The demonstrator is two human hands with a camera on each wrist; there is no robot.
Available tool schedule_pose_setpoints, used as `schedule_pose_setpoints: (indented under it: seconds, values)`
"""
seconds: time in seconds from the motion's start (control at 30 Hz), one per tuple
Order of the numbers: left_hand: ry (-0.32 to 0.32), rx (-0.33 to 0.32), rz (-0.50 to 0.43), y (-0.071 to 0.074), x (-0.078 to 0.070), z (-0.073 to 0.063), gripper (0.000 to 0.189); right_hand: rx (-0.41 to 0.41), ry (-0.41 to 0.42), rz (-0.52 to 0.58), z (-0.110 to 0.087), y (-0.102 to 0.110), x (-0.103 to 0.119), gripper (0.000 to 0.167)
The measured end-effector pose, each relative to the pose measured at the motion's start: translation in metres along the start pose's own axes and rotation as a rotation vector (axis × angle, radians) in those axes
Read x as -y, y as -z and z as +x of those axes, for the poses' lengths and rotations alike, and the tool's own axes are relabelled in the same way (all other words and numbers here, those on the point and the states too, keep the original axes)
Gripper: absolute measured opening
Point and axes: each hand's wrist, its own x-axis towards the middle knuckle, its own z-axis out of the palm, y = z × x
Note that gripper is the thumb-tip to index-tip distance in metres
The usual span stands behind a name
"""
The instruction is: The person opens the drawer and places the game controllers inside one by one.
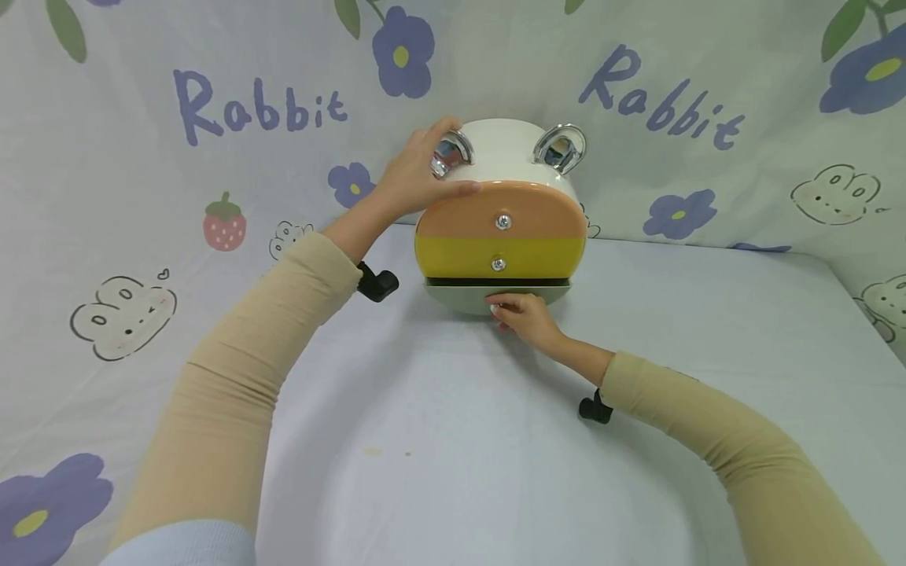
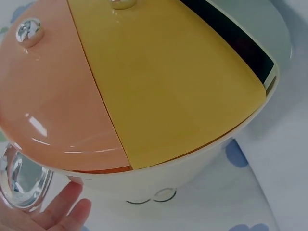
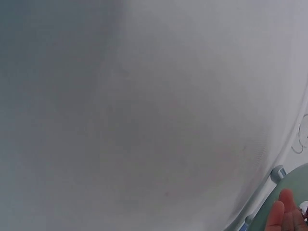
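A small rounded cabinet point(image 1: 506, 149) with a white body has an orange drawer point(image 1: 460, 212), a yellow drawer point(image 1: 453, 255) and a pale green bottom drawer point(image 1: 453, 297). The green one is pulled out a little; a dark gap shows above it. My right hand point(image 1: 531, 321) pinches its small knob point(image 1: 495, 310); fingertips appear at the lower right corner of the right wrist view. Against the cabinet's upper left rests my left hand point(image 1: 418, 174), fingers extended around the chrome ear point(image 1: 462, 145) and thumb along the top front edge. Both upper drawers look closed.
A second chrome ear point(image 1: 582, 145) is on the cabinet's right. White cloth point(image 1: 453, 440) covers the table, and a printed cloth backdrop point(image 1: 283, 47) rises behind. Black wrist mounts point(image 1: 378, 284) hang by both forearms.
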Motion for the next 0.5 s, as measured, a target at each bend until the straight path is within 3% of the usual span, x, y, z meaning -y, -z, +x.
schedule_pose_setpoints:
  seconds: [0.5]
  values:
    - [-0.012, -0.007, 0.029, -0.0006, 0.0012, 0.0021, 0.082, -0.001, 0.003, -0.002, 0.0036, -0.0003, 0.0052, 0.026]
